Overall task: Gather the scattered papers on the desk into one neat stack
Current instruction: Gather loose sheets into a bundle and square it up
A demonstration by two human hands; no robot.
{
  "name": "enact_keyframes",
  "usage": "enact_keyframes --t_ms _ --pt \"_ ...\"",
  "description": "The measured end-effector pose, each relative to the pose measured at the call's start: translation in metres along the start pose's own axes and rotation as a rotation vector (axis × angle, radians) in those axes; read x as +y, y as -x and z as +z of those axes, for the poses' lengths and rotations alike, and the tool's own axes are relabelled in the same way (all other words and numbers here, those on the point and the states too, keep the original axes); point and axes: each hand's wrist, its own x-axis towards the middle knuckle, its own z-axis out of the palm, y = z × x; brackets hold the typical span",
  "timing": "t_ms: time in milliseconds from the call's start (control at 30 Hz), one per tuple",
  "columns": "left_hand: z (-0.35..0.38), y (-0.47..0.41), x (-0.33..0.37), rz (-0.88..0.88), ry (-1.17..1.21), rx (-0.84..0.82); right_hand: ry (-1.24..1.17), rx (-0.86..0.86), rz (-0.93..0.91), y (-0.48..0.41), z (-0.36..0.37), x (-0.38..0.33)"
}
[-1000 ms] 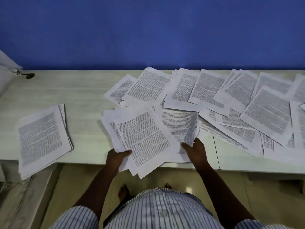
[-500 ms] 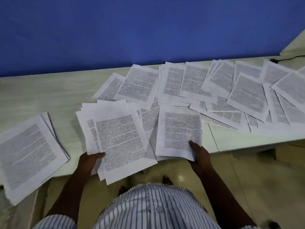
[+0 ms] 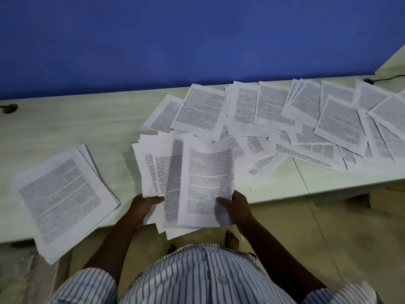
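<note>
Centre frame, the left hand (image 3: 146,201) grips a fanned bundle (image 3: 153,163), thumb on top; the right hand (image 3: 235,205) pinches one sheet (image 3: 208,172) laid over it. A gathered stack (image 3: 63,194) sits lower left on the desk (image 3: 76,126), loose papers (image 3: 306,119) sprawl across the upper right

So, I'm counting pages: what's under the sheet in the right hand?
Under the top sheet in the right hand, a fanned bundle held by the left hand partly shows; the rest is covered.

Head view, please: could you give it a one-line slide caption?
Left hand grips a bundle, right hand a sheet atop it; stack lies left, loose papers right.
</note>
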Motion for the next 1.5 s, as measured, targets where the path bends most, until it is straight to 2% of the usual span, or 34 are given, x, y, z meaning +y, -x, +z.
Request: enact_keyframes --t_ms 100,300,467,600,733,833,967,1033,1133,1233,1433,1500 --pt "-0.008 0.000 0.002 -0.021 -0.052 -0.008 0.253 -0.009 -0.085 -0.001 0.026 -0.003" --pt "-0.023 -0.001 0.000 0.021 -0.022 -0.021 0.469 0.002 -0.122 -0.008 0.043 -0.018" --pt "-0.023 0.005 0.007 -0.006 -0.040 -0.040 0.680 0.134 -0.193 -0.029 0.037 -0.027" --pt "-0.014 0.000 0.002 0.012 -0.033 -0.128 0.851 -0.040 -0.201 -0.031 0.049 -0.031" --pt "0.004 -0.005 -0.007 0.106 -0.109 -0.021 0.895 -0.187 -0.291 -0.038 0.052 -0.030" --pt "0.002 -0.002 -0.006 0.114 0.011 -0.005 0.804 -0.188 -0.328 -0.054 0.035 -0.039" --pt "-0.001 0.018 0.008 0.146 0.083 -0.006 0.510 -0.129 -0.298 -0.075 0.014 -0.060" --pt "0.000 0.031 0.016 0.161 0.122 -0.039 0.297 -0.236 -0.186 -0.082 0.012 -0.077" --pt "0.008 0.051 0.030 0.174 0.101 -0.089 0.030 -0.519 -0.180 -0.081 0.019 -0.102" --pt "0.024 0.063 0.044 0.166 0.044 -0.091 -0.016 -0.701 -0.197 -0.069 0.033 -0.120" --pt "0.036 0.066 0.059 0.257 0.138 0.187 -0.124 -0.758 -0.176 -0.078 0.032 -0.137" --pt "0.040 0.075 0.074 0.346 0.150 0.258 -0.121 -0.730 -0.131 -0.087 0.025 -0.144"
